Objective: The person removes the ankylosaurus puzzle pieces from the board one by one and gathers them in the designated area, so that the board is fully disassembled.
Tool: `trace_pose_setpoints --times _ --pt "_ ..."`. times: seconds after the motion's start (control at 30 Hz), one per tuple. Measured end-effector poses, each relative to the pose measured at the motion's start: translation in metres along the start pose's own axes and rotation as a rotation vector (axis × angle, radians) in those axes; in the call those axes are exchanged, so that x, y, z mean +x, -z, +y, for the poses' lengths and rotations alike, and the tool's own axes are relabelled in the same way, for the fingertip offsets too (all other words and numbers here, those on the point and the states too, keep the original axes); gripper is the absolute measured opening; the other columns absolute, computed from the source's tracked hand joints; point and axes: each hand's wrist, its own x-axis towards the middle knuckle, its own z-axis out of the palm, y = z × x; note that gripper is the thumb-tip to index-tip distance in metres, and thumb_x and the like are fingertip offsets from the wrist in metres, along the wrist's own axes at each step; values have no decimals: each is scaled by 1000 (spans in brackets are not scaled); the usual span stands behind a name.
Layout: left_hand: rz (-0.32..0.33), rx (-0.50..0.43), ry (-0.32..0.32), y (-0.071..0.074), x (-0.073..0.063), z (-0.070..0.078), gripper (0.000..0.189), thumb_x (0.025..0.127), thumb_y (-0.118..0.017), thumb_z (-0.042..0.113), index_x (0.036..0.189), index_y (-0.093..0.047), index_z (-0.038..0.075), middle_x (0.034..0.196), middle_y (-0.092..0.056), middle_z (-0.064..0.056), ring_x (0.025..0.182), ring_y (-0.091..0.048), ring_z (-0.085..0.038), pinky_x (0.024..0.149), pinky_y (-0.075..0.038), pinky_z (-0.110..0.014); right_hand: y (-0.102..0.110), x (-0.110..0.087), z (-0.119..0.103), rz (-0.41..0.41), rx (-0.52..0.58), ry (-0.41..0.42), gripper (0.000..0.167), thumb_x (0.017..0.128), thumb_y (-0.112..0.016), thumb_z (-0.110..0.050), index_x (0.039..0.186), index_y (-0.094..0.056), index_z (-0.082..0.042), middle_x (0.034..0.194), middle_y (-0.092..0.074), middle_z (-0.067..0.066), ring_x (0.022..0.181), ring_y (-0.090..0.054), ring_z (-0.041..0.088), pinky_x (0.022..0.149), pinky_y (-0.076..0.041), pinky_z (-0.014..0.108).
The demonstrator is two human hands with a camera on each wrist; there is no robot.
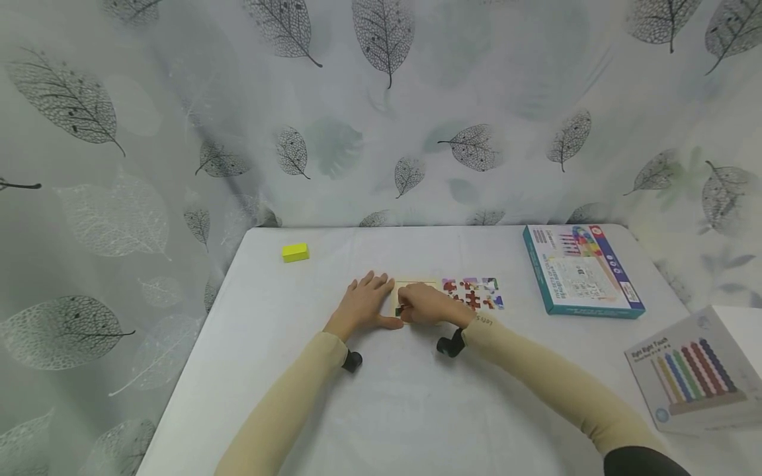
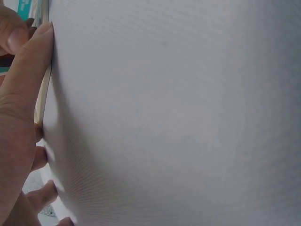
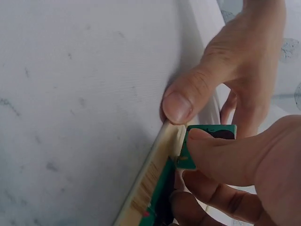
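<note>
My left hand (image 1: 364,304) lies on the white table with fingers spread, at the left side of a shallow wooden puzzle board (image 1: 417,281). Its thumb (image 3: 181,104) presses against the corner of the board's edge. Over the left part of the board, my right hand (image 1: 430,304) pinches a green puzzle piece (image 3: 187,161) with a dark patch, between thumb and fingers. The piece is tilted close above the board's corner in the right wrist view. More green and dark puzzle picture shows inside the rim, partly hidden by the right fingers.
Several loose red, white and purple puzzle pieces (image 1: 472,294) lie just right of the board. A yellow block (image 1: 295,252) sits at the back left. A flat teal-edged box (image 1: 583,271) lies at the back right, with a white bead-picture box (image 1: 690,377) nearer.
</note>
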Motion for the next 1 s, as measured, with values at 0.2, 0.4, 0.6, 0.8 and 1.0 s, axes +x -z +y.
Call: trace_pose_setpoints --times 0.2,0.4,0.6,0.8,1.0 --pt "3 -2 -1 0 0 0 103 77 -68 75 158 -33 21 166 -32 -4 156 -24 -33 122 -29 -60 8 -4 7 2 48 -5 7 97 -65 -13 101 -64 -8 95 -67 4 80 -54 13 75 -48 28" --pt "-2 4 0 2 -1 1 103 78 -68 75 158 -33 20 166 -32 -5 156 -24 -33 123 -29 -60 22 -16 16 20 67 60 12 101 -56 -11 107 -66 -5 106 -71 11 91 -66 18 83 -56 37" --pt "-7 8 7 3 -1 2 104 78 -68 75 159 -32 21 166 -31 -4 157 -23 -33 123 -28 -59 37 -31 29 61 79 58 14 100 -59 -11 107 -69 -4 106 -74 12 95 -69 22 81 -58 37" --pt "-3 10 -1 3 -1 2 103 78 -68 75 159 -32 21 166 -32 -4 156 -23 -33 123 -28 -59 42 -45 42 37 87 -25 17 101 -58 -14 110 -70 -6 106 -75 11 80 -64 13 69 -55 30" --pt "-8 7 4 4 -2 2 104 78 -68 74 159 -32 20 166 -32 -4 156 -23 -33 123 -28 -59 49 -57 49 -5 140 -90 20 102 -58 -13 116 -68 -4 105 -73 15 70 -63 23 58 -51 27"
